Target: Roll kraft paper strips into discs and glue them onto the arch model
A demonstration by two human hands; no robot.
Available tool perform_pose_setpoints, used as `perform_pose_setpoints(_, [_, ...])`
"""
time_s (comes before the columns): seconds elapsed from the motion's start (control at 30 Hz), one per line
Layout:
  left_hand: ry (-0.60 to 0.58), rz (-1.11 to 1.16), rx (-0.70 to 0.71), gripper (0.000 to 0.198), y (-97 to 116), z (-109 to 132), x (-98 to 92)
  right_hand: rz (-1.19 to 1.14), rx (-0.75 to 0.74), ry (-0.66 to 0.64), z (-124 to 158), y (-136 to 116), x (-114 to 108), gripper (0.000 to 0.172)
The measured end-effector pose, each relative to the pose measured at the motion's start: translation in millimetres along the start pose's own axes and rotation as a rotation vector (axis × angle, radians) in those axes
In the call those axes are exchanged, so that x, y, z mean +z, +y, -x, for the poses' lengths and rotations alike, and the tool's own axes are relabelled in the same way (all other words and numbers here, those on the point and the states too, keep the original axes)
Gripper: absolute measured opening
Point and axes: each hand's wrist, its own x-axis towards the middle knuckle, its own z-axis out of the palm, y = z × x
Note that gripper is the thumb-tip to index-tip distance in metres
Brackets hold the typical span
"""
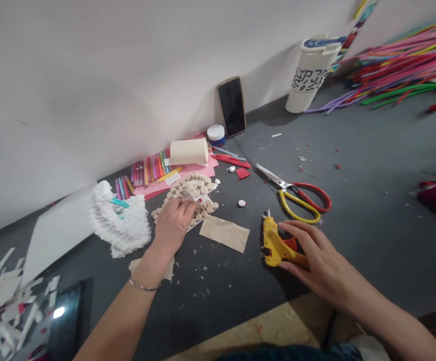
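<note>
My left hand [174, 223] rests on a craft piece [204, 186] covered in small rolled beige paper coils, its fingers curled together by a little white scrap. What the fingertips hold, if anything, is hidden. My right hand [321, 260] has its thumb and fingers around a yellow hot glue gun [274, 243], which lies on the table with its nozzle pointing away from me. Between the hands lies a strip of beige paper [225, 233]. Scissors [293, 193] with red and yellow handles lie partly open beyond the glue gun.
To the left are a fluffy white craft piece [122, 220], paper scraps [10, 321] and a dark device [63, 316]. Along the wall stand a cream roll [189, 151], a small jar [216, 134], a phone [233, 106] and a tumbler [310, 75]. Pipe cleaners [409, 60] lie at the right.
</note>
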Motion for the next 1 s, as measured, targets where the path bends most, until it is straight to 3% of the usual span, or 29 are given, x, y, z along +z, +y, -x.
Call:
perform_pose_setpoints(0.43, [-0.004,-0.016,0.026,0.038,2.0,-0.7,-7.7,-0.035,0.017,-0.014,2.6,-2.6,1.8,0.053])
perform_pose_setpoints(0.7, [0.069,-0.130,-0.140,0.029,11.0,10.0,-14.0,-0.045,0.014,-0.019,0.9,-4.6,1.9,0.053])
perform_pose_setpoints(1.0, [0.033,-0.209,-0.197,0.026,19.3,1.6,-4.9,-0.043,0.020,-0.006,1.6,-4.4,0.9,0.046])
